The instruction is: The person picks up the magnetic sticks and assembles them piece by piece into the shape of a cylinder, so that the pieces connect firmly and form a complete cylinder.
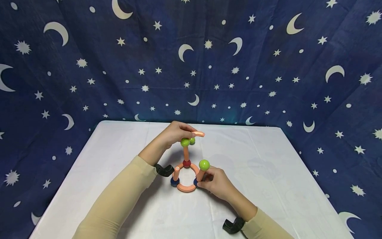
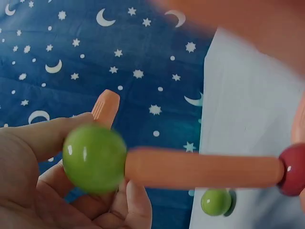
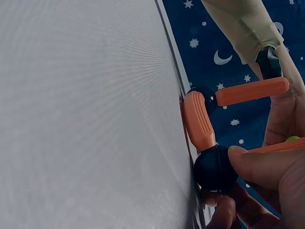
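A toy frame of orange sticks and balls stands on the table, with a ring of curved sticks (image 1: pixel 186 188) at its base. My left hand (image 1: pixel 178 132) pinches a curved orange stick (image 1: pixel 199 133) beside the green ball (image 2: pixel 94 158) that tops the rear upright stick (image 2: pixel 205 169). This upright rises from a red ball (image 1: pixel 186 163). At the base's right corner my right hand (image 1: pixel 219 183) grips a dark blue ball (image 3: pixel 216 168), thumb against its side. From that ball a stick with a green ball (image 1: pixel 204 165) on top leans up.
Another dark blue ball (image 1: pixel 174 182) at the base's left corner bears a short upright stick (image 1: pixel 176 173) with a bare top end. A loose green ball (image 2: pixel 217 202) lies on the white tabletop (image 1: pixel 253 186) behind the frame. A starry blue cloth (image 1: pixel 167 49) hangs behind the table.
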`<state>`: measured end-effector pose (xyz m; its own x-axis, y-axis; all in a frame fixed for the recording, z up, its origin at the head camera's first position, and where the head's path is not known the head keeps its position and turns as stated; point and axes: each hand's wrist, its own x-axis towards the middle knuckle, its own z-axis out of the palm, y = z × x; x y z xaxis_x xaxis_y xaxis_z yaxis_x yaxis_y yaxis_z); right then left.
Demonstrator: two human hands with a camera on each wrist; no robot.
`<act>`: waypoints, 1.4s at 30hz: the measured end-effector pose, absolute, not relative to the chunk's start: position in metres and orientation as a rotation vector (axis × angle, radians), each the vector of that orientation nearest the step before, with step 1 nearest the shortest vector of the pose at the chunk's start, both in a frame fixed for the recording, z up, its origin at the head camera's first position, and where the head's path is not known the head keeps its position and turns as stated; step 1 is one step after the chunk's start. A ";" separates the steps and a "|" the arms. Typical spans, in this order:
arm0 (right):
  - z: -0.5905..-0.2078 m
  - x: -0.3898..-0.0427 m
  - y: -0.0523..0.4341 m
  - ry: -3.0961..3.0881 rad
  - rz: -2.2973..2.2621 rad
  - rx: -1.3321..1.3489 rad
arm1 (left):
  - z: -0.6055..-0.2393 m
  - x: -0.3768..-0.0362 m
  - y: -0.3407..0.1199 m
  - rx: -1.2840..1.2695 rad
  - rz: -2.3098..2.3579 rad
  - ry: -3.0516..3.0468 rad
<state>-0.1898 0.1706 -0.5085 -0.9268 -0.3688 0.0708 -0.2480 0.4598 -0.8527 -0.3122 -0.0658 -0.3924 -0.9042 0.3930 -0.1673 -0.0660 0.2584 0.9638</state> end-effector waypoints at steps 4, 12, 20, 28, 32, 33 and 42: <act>-0.507 -0.190 0.170 2.592 -1.446 -0.519 | -0.391 -0.310 -0.065 0.349 1.684 2.124; -0.506 -0.190 0.170 2.591 -1.442 -0.520 | -0.396 -0.306 -0.066 0.389 1.685 2.072; -0.505 -0.193 0.172 2.621 -1.443 -0.500 | -0.396 -0.303 -0.064 0.417 1.711 2.015; -0.507 -0.197 0.173 2.604 -1.466 -0.490 | -0.395 -0.302 -0.060 0.425 1.679 1.997; -0.508 -0.199 0.173 2.596 -1.468 -0.493 | -0.396 -0.302 -0.060 0.451 1.685 1.980; -0.508 -0.199 0.174 2.597 -1.468 -0.492 | -0.396 -0.302 -0.060 0.458 1.687 1.974; -0.507 -0.201 0.174 2.601 -1.452 -0.478 | -0.397 -0.302 -0.060 0.492 1.682 1.923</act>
<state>-0.2006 0.1743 -0.5073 -0.9422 -0.3321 0.0445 -0.2122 0.4886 -0.8463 -0.3020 -0.0605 -0.3968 -0.7912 0.5922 -0.1528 -0.0725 0.1573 0.9849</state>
